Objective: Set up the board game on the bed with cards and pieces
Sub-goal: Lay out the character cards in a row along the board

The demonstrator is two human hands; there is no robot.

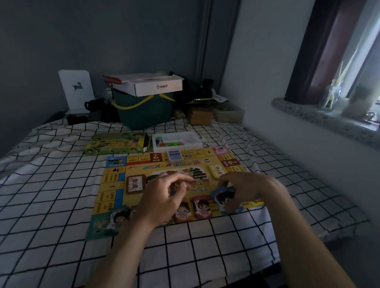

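Hands work over the game board (112,190): right hand (247,188) pinches a blue character card (223,196) near the board's near edge; left hand (163,199) curls around something small, unclear what.

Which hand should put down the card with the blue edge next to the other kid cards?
Right, probably. The right hand already grips the blue-edged card just beside the row of character cards along the board near edge. The left hand is pinching something small I cannot make out.
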